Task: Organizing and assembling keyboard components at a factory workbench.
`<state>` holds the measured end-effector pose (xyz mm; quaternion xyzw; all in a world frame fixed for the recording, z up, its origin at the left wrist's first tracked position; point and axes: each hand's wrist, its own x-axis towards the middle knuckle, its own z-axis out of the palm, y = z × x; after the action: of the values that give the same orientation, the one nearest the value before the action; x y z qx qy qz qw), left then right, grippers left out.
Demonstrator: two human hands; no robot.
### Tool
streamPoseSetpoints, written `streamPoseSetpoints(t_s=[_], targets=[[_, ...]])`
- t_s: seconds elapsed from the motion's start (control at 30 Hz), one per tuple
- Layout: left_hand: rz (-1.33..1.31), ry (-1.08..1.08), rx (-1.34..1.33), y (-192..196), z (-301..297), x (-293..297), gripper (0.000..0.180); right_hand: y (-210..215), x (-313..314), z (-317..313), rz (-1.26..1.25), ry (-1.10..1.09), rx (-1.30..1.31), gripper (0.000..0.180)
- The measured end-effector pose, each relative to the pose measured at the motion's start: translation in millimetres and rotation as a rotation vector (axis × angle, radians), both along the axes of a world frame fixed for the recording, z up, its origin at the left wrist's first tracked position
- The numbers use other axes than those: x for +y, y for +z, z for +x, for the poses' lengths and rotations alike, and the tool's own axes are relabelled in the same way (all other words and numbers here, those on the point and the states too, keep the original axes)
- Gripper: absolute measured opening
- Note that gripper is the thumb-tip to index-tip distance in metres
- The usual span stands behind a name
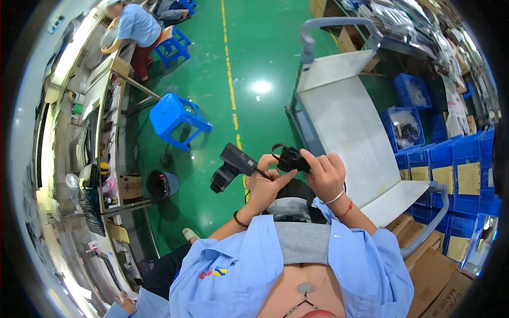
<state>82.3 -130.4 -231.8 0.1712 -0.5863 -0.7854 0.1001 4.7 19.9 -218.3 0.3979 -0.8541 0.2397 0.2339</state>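
Head view shows the long white cart top [350,122] just beyond your hands, with open green floor [254,58] to its left. Your left hand [263,186] is clamped on the black boxy power adapter [231,165]; your right hand [324,175] pinches its coiled black cord bundle [289,157], both held in mid-air above your lap.
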Motion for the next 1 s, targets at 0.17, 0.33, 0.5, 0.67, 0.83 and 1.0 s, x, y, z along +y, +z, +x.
streamPoseSetpoints(t_s=[0.17, 0.33, 0.5, 0.67, 0.83, 1.0], targets=[[0.142, 0.046, -0.014, 9, 8, -86, 0.014, 16, -83, -3, -0.177, 0.154, -0.282, 0.044], [0.369, 0.122, 0.012, 23, 25, -157, 0.010, 29, -160, -7, -0.183, 0.250, -0.498, 0.035], [-0.488, 0.334, 0.320, 5, 39, -202, 0.024, 16, -220, -8, -0.292, 0.364, -0.455, 0.020], [0.720, 0.168, 0.454, 1, 55, -238, 0.034, 16, -263, -6, -0.320, 0.475, -0.413, 0.022], [0.515, 0.367, 0.530, -18, 56, -254, 0.031, 26, -294, -18, -0.371, 0.602, -0.339, 0.025], [0.409, 0.343, 0.381, -28, 52, -283, 0.018, 31, -320, -38, -0.423, 0.722, -0.368, 0.028]])
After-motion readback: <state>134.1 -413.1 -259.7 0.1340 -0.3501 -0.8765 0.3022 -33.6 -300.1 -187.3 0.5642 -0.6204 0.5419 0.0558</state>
